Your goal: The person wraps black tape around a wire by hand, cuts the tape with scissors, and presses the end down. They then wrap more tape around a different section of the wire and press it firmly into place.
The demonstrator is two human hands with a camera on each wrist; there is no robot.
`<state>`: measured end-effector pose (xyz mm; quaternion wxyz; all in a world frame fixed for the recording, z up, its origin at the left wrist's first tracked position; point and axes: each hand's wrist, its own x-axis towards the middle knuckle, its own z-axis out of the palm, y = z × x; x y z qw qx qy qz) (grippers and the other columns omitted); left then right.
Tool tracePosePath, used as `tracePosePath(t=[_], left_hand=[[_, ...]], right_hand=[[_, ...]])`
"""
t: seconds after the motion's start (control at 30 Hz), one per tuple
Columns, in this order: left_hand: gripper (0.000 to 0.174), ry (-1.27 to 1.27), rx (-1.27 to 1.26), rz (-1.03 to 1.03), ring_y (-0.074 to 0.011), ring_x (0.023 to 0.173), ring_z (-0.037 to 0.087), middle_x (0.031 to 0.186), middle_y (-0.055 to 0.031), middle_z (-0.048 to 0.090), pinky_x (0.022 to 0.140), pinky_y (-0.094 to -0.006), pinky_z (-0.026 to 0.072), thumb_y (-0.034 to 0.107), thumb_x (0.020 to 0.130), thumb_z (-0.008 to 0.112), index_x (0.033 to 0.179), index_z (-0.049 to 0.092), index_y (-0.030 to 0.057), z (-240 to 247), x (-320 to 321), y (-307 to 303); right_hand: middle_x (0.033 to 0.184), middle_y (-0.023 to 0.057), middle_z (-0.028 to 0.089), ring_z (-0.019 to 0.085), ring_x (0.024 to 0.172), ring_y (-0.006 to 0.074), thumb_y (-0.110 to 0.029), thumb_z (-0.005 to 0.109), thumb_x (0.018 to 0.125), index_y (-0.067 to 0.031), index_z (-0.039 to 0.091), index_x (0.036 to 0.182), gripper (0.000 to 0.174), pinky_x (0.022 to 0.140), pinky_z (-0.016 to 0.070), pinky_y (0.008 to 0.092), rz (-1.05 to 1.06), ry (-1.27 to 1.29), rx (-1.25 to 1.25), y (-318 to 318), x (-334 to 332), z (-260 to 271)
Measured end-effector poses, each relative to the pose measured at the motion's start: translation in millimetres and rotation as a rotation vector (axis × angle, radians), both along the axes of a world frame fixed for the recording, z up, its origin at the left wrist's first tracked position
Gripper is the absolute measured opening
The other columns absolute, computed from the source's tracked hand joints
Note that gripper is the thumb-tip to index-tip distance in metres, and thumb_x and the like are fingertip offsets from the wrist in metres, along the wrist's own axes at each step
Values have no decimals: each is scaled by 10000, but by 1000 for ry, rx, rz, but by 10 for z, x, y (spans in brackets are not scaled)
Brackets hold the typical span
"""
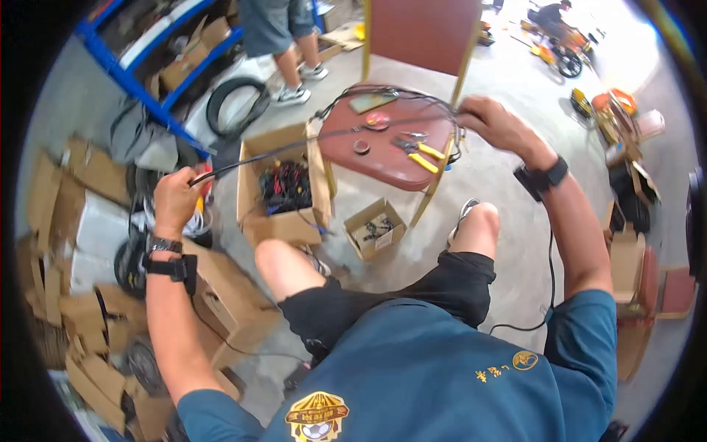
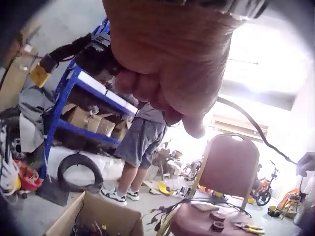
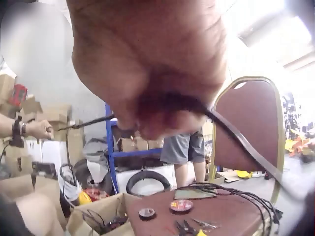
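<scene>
A black cable (image 1: 294, 144) stretches between the two hands above the chair seat (image 1: 390, 158). The left hand (image 1: 175, 200) grips one end, fingers curled round it; in the left wrist view a connector with a yellow tip (image 2: 40, 74) sticks out beside that fist. At the chair's right edge the right hand (image 1: 497, 127) holds the other part of the cable (image 3: 231, 130), which runs on past it. More black cables (image 3: 246, 194) lie over the seat's back and side, near tape rolls (image 1: 377, 120) and yellow-handled pliers (image 1: 425, 157).
An open carton (image 1: 249, 180) of wires stands left of the chair, and a small box (image 1: 375, 228) sits below it. Cartons (image 1: 96, 173) are piled at the left. A person in grey shorts (image 1: 269, 26) stands by the blue shelf (image 1: 118, 66), near a tyre (image 1: 237, 107).
</scene>
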<state>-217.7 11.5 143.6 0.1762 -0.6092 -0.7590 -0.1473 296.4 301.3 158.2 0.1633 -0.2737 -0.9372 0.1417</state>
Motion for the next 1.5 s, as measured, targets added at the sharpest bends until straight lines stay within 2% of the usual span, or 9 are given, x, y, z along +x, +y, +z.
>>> tracePosePath(t=[0.1, 0.37, 0.5, 0.6, 0.8, 1.0, 1.17, 1.23, 1.5], left_hand=[[425, 251, 33, 31, -426, 670, 629, 700, -201, 641, 569, -496, 465, 414, 865, 755, 701, 622, 46, 497, -125, 109], [410, 394, 193, -61, -393, 660, 611, 683, -142, 605, 557, -478, 459, 335, 921, 708, 673, 533, 60, 920, -267, 89], [446, 459, 263, -95, -379, 608, 585, 637, -125, 569, 530, -465, 447, 364, 944, 678, 652, 512, 70, 858, -233, 77], [463, 461, 301, -64, -380, 579, 573, 614, -130, 556, 512, -470, 438, 378, 950, 669, 643, 509, 72, 902, -102, 67], [422, 582, 197, -39, -386, 557, 577, 619, -148, 585, 496, -485, 437, 301, 988, 625, 636, 547, 81, 674, -743, -204], [401, 473, 194, -13, -381, 575, 600, 642, -149, 606, 505, -480, 451, 297, 979, 642, 651, 559, 83, 323, -558, -178], [387, 454, 201, -99, -372, 579, 605, 651, -153, 605, 506, -473, 455, 278, 967, 664, 651, 550, 87, 333, -282, 31], [395, 495, 168, -113, -368, 574, 601, 643, -152, 596, 504, -474, 451, 279, 961, 674, 644, 538, 88, 186, -800, -237], [417, 521, 277, -47, -345, 548, 551, 608, -126, 534, 501, -451, 422, 267, 989, 655, 650, 512, 70, 120, -526, -248]], right_hand=[[931, 253, 675, 643, 913, 458, -97, 546, 931, 1, 649, 1007, 161, 779, 519, 452, -236, 82, 266, 351, 265, 173], [812, 149, 676, 660, 753, 218, -224, 585, 980, -24, 685, 1033, 230, 701, 523, 412, -663, -76, -189, 476, 812, 357], [866, 217, 702, 687, 821, 379, -288, 556, 1002, -25, 700, 1010, 300, 767, 523, 487, -644, -24, 196, 534, 950, 163], [906, 241, 699, 666, 885, 442, -318, 534, 1011, -27, 696, 984, 334, 822, 510, 526, -663, -97, 200, 391, 869, 334], [890, 233, 697, 668, 901, 437, -274, 509, 1015, -33, 641, 935, 286, 826, 506, 538, -508, -203, 317, 112, 712, 292], [948, 232, 707, 681, 923, 416, -182, 524, 959, -26, 645, 984, 199, 812, 521, 522, -579, -248, 265, 284, 815, 59], [849, 247, 670, 645, 846, 457, -279, 539, 1003, -23, 606, 886, 289, 748, 493, 541, -369, -164, 353, 230, 525, -47], [926, 246, 707, 694, 907, 410, -223, 556, 957, -26, 664, 944, 225, 815, 541, 509, -524, -270, 287, 247, 874, 28], [781, 208, 654, 637, 792, 443, -279, 555, 997, -60, 580, 918, 234, 719, 484, 552, -521, -140, 342, 117, 986, -232]])
